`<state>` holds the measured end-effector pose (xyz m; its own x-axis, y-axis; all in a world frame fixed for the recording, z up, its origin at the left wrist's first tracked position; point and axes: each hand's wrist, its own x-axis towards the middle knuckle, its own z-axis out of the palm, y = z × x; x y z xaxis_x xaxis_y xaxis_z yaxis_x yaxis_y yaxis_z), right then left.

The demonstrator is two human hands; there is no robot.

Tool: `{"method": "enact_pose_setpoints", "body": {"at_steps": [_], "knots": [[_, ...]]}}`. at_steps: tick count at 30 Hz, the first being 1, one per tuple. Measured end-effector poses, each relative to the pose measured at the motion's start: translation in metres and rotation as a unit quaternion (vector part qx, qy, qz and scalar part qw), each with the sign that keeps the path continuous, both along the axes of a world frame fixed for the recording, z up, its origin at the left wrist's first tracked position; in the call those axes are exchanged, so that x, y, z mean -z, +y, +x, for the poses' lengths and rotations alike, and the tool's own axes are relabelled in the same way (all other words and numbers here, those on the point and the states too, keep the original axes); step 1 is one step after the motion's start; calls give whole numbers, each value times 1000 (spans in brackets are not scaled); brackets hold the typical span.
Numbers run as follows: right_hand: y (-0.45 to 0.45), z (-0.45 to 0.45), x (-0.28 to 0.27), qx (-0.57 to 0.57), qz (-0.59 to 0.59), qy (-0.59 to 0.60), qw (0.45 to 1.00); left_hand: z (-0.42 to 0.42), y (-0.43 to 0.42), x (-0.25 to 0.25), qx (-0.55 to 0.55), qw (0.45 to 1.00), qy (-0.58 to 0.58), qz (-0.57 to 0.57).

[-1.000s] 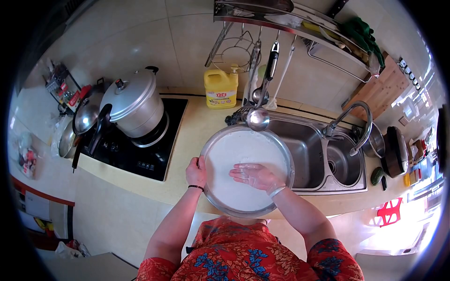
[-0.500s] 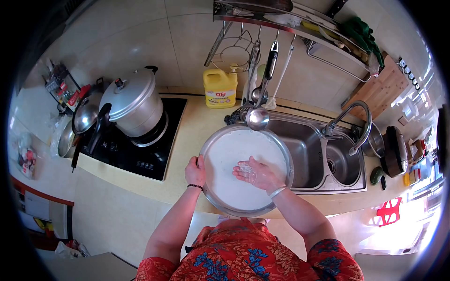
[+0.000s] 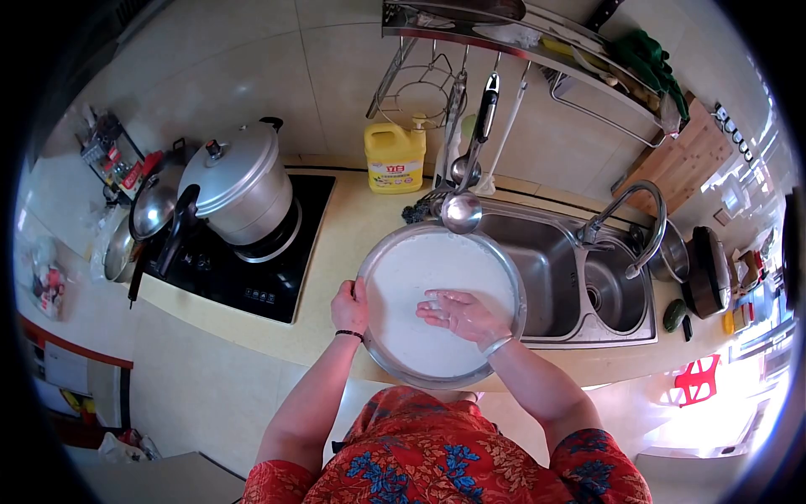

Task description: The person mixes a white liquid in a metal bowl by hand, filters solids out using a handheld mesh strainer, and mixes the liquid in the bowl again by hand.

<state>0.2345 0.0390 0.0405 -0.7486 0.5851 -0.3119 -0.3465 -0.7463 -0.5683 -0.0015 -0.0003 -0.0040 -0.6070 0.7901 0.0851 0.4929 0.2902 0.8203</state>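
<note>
From my end of the feed, the big metal bowl (image 3: 393, 368) sits right in the middle of the frame, near the front edge of the pale countertop (image 3: 340, 260), and it's filled wide with white liquid (image 3: 420, 269). The left hand (image 3: 350, 307) has the bowl by its left side, fingers curled in on the rim — pretty snug grip, with a dark beaded bracelet (image 3: 350, 335) on the wrist just below.

The right hand (image 3: 466, 317) is over the liquid, a bit right of the bowl's centre. Fingers are stretched out and loosely spread, and I see nothing gripped in it. The skin looks wet, with some white on the fingers, but I can't tell if the fingertips touch the surface. There's a pale bangle (image 3: 496, 345) on that wrist.

Around it: the double sink (image 3: 537, 290) is just beside the bowl on the right of the frame, with a curved faucet (image 3: 656, 227) reaching over the smaller basin. A shiny ladle (image 3: 462, 212) hangs by the bowl's far rim — can't tell from up here if they touch. The yellow jug (image 3: 395, 160) stands by the wall at upper centre, and over in the upper left a lidded silver pot (image 3: 239, 197) sits on the black cooktop (image 3: 311, 223).
</note>
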Motion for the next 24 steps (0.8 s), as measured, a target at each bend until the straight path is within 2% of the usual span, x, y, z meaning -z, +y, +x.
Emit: {"method": "enact_pose_setpoints", "body": {"at_steps": [4,7,10,16,18,19,21,24], "knots": [[-1,-5,1,30,3,-27,999,1,0,-1,1,1000,-8,5],[-1,-6,6,64,56,-31,996,1,-1,-4,1,1000,-9,3],[-1,-5,8,69,82,-91,990,1,-1,-4,1,1000,-7,-3],[4,-4,4,86,5,-112,990,1,0,-3,2,1000,-11,-3],[4,-4,-1,78,-88,-12,993,1,0,-2,1,1000,-11,-1],[3,-4,2,78,-88,-13,993,0,0,0,1,1000,-9,3],[-1,-3,10,80,50,10,995,0,0,1,1,1000,-8,7],[-2,-4,7,91,52,7,995,0,0,0,-1,1000,-14,6]]}}
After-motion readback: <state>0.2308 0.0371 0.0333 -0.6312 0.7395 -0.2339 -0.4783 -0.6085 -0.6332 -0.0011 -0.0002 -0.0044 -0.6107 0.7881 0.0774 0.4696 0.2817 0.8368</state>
